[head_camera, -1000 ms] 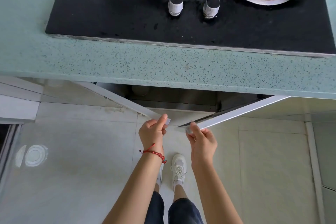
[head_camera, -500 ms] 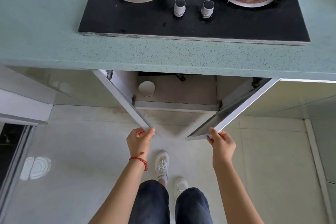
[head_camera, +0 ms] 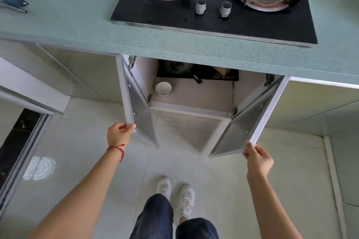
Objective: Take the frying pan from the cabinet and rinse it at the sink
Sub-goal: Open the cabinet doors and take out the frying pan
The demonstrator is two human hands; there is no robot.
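The cabinet (head_camera: 192, 111) under the stove stands with both doors swung wide. My left hand (head_camera: 119, 135) grips the lower corner of the left door (head_camera: 136, 103). My right hand (head_camera: 257, 158) holds the lower corner of the right door (head_camera: 250, 122). Deep inside, in the dark back part, a dark pan (head_camera: 177, 67) lies with its black handle (head_camera: 197, 79) pointing toward me; most of it is hidden under the counter. No sink is in view.
A white round lid or dish (head_camera: 163, 89) sits on the cabinet floor at the left. Above is the green speckled counter (head_camera: 174, 42) with a black two-burner gas stove (head_camera: 213, 6). A blue-handled tool (head_camera: 14, 5) lies at far left. My feet (head_camera: 175, 194) stand on pale tiles.
Both doors have swung from nearly together to wide apart, my hands moving outward with them. The view has pulled back, and the pan inside the cabinet has come into sight.
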